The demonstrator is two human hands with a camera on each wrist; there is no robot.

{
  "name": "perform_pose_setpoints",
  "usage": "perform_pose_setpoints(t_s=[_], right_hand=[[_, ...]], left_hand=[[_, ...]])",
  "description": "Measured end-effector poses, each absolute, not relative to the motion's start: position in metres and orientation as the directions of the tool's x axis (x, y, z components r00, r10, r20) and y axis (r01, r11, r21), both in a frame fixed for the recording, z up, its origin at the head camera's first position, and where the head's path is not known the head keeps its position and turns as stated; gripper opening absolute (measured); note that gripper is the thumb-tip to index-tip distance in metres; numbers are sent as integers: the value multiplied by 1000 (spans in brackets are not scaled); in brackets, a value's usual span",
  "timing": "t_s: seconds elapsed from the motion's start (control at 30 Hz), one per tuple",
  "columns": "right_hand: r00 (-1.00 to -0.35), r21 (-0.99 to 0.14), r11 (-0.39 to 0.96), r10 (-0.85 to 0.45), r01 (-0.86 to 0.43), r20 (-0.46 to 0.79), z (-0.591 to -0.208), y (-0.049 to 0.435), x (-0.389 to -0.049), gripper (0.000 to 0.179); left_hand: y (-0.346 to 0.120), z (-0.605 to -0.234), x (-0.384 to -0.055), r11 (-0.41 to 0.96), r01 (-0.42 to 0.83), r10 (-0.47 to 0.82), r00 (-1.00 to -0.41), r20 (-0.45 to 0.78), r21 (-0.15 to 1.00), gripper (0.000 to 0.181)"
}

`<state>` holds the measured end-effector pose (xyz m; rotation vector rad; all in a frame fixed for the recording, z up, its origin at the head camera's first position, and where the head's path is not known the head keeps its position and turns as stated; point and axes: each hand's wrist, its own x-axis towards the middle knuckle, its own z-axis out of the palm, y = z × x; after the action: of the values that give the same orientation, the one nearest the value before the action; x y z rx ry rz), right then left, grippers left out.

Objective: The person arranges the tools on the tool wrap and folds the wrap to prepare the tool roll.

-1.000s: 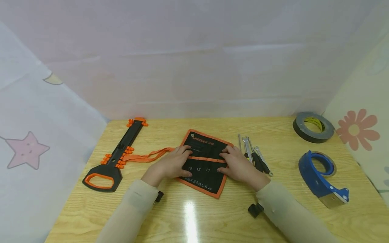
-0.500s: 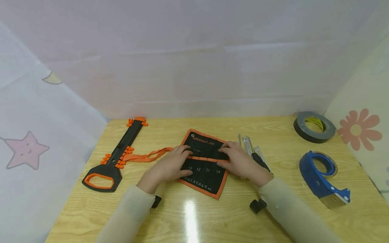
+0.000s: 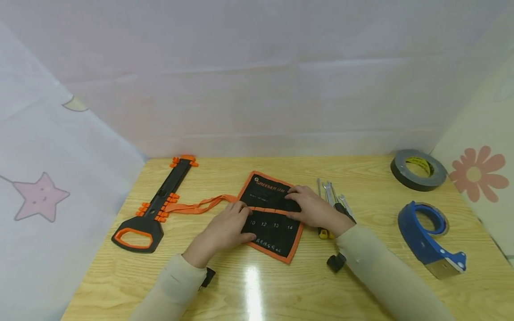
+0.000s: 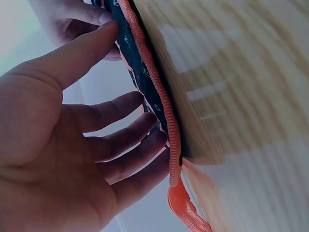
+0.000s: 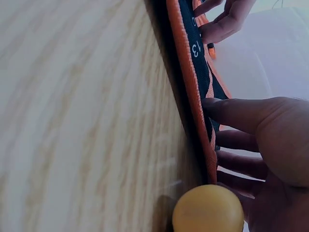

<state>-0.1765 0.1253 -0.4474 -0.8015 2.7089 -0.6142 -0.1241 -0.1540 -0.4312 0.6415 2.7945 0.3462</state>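
A black tool pouch (image 3: 266, 238) with orange edging lies flat on the table, printed with numbers and lettering. My left hand (image 3: 225, 226) rests on its left side, thumb and fingers spread apart. On the right side of the pouch, the fingertips of my right hand (image 3: 314, 208) touch the cloth near the orange seam. Close-up in the left wrist view, the fingers of my left hand (image 4: 63, 145) meet the pouch edge (image 4: 166, 111) without curling round it. In the right wrist view a rounded yellow handle end (image 5: 207, 210) sits below my right hand (image 5: 275, 145).
Several screwdrivers and wrenches (image 3: 328, 194) lie beside the right hand, partly hidden by it. An orange strap (image 3: 196, 208) runs left from the pouch to a black-and-orange handled tool (image 3: 156, 207). Grey tape (image 3: 415, 182) and a blue tape dispenser (image 3: 419, 238) stand at right.
My left hand has drawn slightly down and left, uncovering small print on the upper flap. My right hand has shifted a little, and yellow handle ends now show below it. The pouch stays flat.
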Motion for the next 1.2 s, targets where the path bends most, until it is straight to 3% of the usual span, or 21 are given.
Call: perform_pose_setpoints(t_s=[0.53,1.2], right_hand=[[-840,-398,785,-539,-474,-63,-452,124,-168,50],[-854,-360,799,-520,-482,-8,-450,128,-144,47]], left_hand=[[-153,-433,-132,888,380,433,-880,-195,259,72],[-154,-433,-149,880,409,464,-850,-250,241,82]])
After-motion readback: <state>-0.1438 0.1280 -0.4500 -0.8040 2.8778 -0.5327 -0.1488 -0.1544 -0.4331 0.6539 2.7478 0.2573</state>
